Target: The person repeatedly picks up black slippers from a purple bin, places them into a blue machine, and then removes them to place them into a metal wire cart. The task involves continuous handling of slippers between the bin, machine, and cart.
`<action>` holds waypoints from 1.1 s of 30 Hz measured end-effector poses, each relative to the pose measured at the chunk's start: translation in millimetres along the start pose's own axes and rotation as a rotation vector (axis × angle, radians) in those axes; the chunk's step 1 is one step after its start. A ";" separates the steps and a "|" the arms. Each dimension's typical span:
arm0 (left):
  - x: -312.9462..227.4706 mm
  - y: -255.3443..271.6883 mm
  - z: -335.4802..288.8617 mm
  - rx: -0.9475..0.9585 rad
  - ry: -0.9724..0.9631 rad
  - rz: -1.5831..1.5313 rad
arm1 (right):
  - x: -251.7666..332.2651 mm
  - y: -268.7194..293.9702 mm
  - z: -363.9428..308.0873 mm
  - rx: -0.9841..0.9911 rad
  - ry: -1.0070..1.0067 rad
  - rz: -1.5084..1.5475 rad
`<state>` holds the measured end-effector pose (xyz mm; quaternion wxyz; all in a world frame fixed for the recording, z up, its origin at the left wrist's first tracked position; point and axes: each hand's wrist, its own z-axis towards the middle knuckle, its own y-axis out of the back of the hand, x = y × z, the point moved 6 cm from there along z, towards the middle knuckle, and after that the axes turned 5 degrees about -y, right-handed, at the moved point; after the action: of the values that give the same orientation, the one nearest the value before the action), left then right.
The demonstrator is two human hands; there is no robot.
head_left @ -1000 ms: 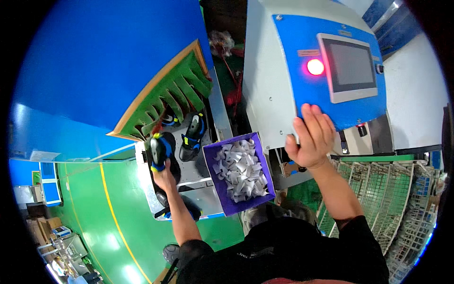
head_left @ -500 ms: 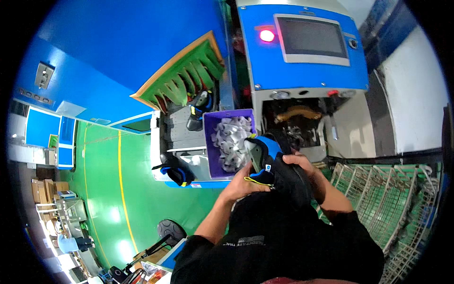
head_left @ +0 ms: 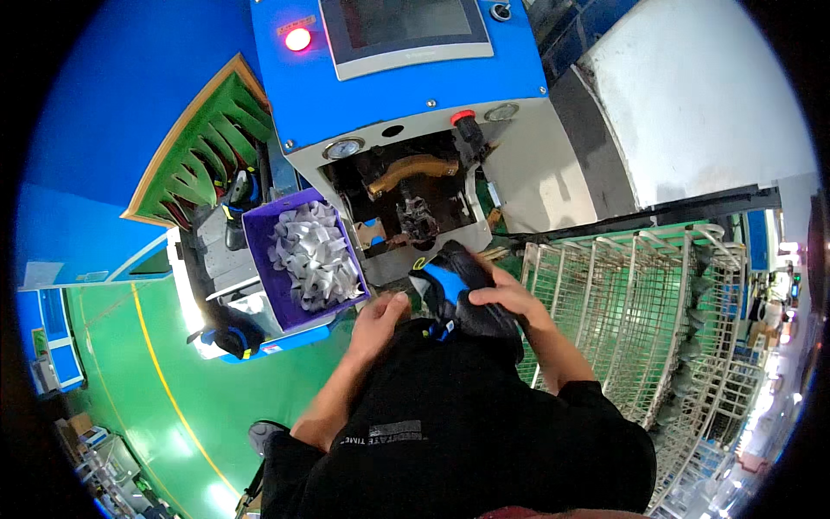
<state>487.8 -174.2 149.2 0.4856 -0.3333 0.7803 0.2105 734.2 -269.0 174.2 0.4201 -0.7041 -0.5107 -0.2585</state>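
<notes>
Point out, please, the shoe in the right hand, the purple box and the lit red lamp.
Shoe [head_left: 447, 283]: head view, on its blue part.
Purple box [head_left: 261, 247]: head view, on its left wall.
Red lamp [head_left: 297, 39]: head view, middle of its glowing face.

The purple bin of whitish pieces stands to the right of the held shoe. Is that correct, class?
No, the side is wrong: the head view shows the purple bin of whitish pieces to the left of the held shoe.
</notes>
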 end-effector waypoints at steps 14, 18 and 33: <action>21.1 3.2 57.5 0.047 0.164 -0.494 | 27.9 -39.0 32.8 -0.079 -0.030 -0.053; -8.0 14.4 44.6 -0.170 -0.038 -0.505 | 34.3 -28.3 35.8 -0.178 0.144 -0.072; 39.1 -39.7 114.9 -0.177 -0.039 -0.557 | 97.3 -14.6 108.8 -0.735 0.183 -1.271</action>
<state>575.5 -139.0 63.3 0.5087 -0.5717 0.6276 0.1429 747.0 -125.3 200.3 -0.0328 -0.3433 -0.6634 -0.6640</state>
